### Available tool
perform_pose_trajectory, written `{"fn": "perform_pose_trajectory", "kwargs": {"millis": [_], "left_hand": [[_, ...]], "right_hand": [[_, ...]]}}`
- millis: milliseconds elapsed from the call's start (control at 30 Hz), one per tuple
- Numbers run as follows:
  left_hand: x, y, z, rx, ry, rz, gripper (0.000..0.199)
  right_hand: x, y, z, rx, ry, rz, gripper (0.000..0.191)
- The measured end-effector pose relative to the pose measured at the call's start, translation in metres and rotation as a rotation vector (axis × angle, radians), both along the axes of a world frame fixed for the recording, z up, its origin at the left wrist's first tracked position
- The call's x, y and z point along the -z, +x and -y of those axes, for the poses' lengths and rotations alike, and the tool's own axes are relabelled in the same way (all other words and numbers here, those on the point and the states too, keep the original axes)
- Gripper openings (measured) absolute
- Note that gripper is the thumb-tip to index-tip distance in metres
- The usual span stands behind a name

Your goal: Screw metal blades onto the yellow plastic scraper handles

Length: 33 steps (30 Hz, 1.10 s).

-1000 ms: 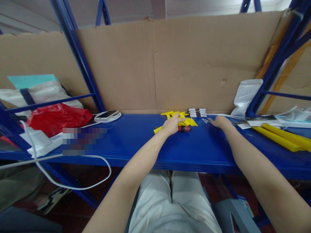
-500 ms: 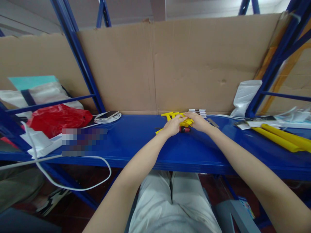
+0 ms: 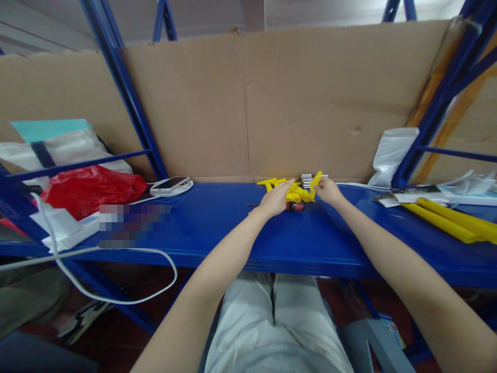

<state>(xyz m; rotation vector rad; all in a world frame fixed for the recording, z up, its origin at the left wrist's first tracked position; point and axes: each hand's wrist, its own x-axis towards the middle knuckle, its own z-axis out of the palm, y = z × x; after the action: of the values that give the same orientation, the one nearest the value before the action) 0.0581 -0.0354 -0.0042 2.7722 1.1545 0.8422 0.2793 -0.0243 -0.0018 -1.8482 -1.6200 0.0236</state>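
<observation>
My right hand (image 3: 328,190) is closed, with its fingertips at a flat, angled yellow plastic piece (image 3: 317,182) that stands tilted up. My left hand (image 3: 276,200) lies with fingers stretched out over the left side of a small pile of yellow plastic parts (image 3: 294,195). Some of the pile is hidden under it. More yellow T-shaped parts (image 3: 267,183) show behind that hand. In front of the pile, a screwdriver with a red and black handle (image 3: 295,206) lies partly under my left hand, its thin shaft pointing left.
White-and-black small packs (image 3: 307,180) sit behind the pile. Yellow tubes (image 3: 446,220) lie on the blue shelf (image 3: 217,223) at right. A phone (image 3: 174,183) on a coiled white cable and a red plastic bag (image 3: 93,191) are at left. Cardboard (image 3: 194,103) closes the back.
My right hand has moved right, away from my left hand, and a yellow piece now stands tilted up at its fingertips. My left hand has flattened, its fingers straighter over the pile.
</observation>
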Motion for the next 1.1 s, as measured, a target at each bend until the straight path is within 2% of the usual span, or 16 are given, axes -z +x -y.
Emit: {"fn": "perform_pose_trajectory", "kwargs": {"millis": [100,200,433,533,667,1100], "left_hand": [[0.0,0.0,0.0,-0.014,-0.012,-0.018,0.076],[0.001,0.0,0.0,-0.007,-0.009,-0.021,0.077],[0.001,0.0,-0.001,0.014,-0.008,-0.01,0.072],[0.001,0.0,-0.001,0.02,-0.01,-0.002,0.073],[0.003,-0.001,-0.004,0.033,-0.006,0.017,0.075],[0.001,0.0,0.0,0.021,-0.023,0.036,0.075]], "right_hand": [[0.008,0.005,-0.007,0.042,-0.073,-0.102,0.044],[0.014,0.004,-0.012,0.067,-0.114,-0.085,0.051],[0.013,-0.007,-0.005,0.077,-0.173,0.185,0.031],[0.011,-0.011,0.0,0.04,-0.216,0.338,0.034],[0.011,-0.012,0.002,-0.011,-0.266,0.406,0.04],[0.019,-0.001,-0.003,-0.283,-0.275,0.212,0.044]]}}
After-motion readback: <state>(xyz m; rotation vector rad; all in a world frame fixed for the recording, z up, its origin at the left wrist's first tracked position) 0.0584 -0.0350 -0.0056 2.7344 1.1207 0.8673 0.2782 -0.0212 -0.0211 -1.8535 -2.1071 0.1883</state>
